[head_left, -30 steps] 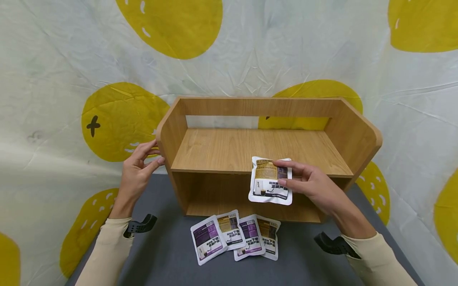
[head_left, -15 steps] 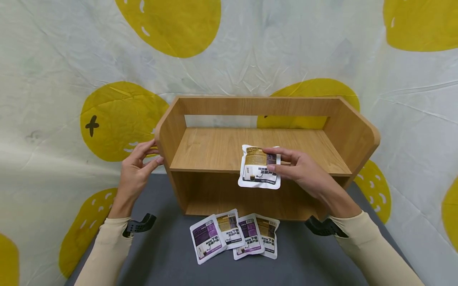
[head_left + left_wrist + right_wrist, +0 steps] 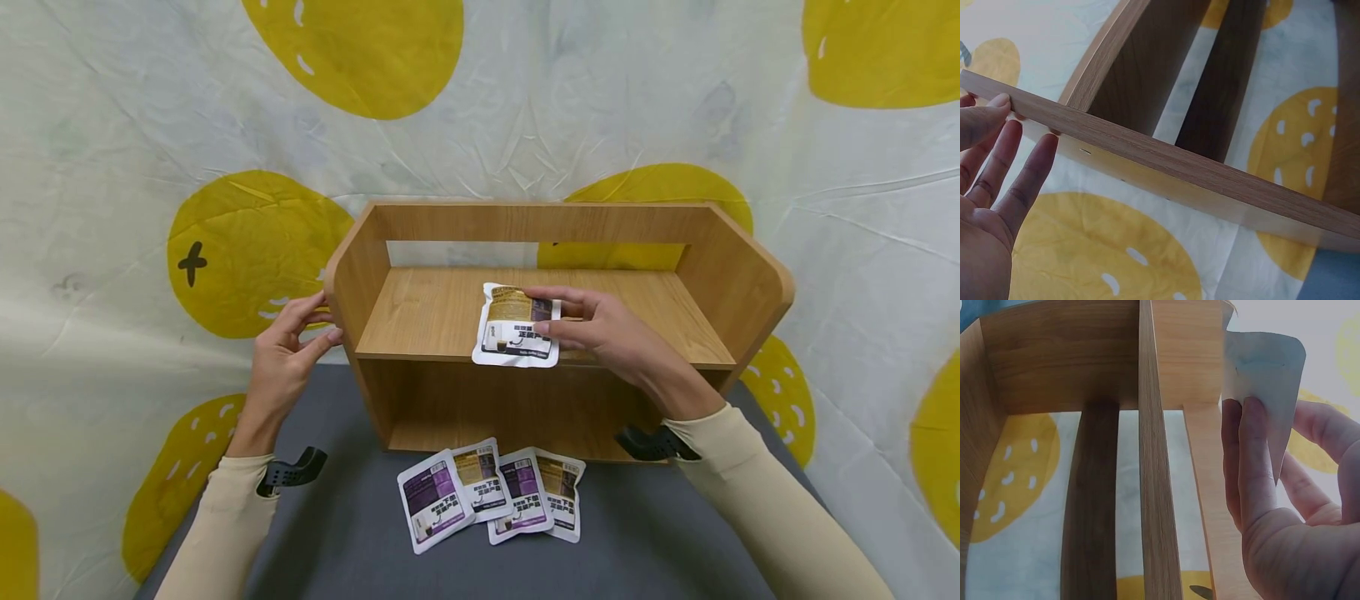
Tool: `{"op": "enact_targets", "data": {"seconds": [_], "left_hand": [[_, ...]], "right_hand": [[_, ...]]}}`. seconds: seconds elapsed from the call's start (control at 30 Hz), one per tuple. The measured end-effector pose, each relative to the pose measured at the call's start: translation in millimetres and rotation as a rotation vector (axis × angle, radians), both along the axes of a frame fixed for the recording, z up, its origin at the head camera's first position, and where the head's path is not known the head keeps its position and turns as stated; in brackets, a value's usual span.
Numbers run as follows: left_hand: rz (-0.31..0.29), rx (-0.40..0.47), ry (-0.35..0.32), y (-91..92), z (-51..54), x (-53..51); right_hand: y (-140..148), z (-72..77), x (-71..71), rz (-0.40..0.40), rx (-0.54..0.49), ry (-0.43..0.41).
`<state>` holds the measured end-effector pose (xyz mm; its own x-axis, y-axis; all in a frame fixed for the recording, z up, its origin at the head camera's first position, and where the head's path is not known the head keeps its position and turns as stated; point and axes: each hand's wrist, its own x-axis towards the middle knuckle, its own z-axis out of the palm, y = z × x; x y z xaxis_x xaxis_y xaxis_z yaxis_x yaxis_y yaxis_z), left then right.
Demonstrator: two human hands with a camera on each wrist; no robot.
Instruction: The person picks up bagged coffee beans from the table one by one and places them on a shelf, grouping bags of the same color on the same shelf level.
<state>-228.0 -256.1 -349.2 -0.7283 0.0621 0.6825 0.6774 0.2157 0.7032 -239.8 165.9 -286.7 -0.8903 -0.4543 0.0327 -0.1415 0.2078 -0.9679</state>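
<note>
Though printed overhead, pouch (image 3: pixel 1263 369) pale wrist-side

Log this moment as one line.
left hand: touching side of shelf | right hand: holding pouch at upper tier | on table: four more pouches

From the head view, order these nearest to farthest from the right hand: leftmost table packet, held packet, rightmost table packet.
1. Held packet: pinched in the right hand.
2. Rightmost table packet: below the hand, before the shelf.
3. Leftmost table packet: farther left.
</note>
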Motion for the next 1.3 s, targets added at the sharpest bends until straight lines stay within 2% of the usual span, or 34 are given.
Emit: {"op": "enact_targets", "data": {"seconds": [0.23, 0.47, 0.73, 1.07, 1.3], "left_hand": [[0.008, -0.012, 0.007, 0.0, -0.5, 1.0], [0.017, -0.014, 0.003, -0.2, -0.9, 1.5], [0.008, -0.008, 0.010, -0.3, -0.7, 0.5], [-0.003, -0.002, 0.022, -0.4, -1.2, -1.6], [-0.003, -0.001, 0.020, 0.2, -0.3, -1.6]], "right_hand": [[-8.9, 3.7, -11.9, 0.014, -0.018, 0.017], [-18.2, 10.3, -20.9, 0.048, 0.072, 0.048], [-31.1, 14.4, -32.7, 0.065, 0.064, 0.012], [-52.3, 19.7, -51.2, 0.036, 0.079, -0.031], [-68.2, 22.6, -66.4, 0.073, 0.094, -0.073]]}}
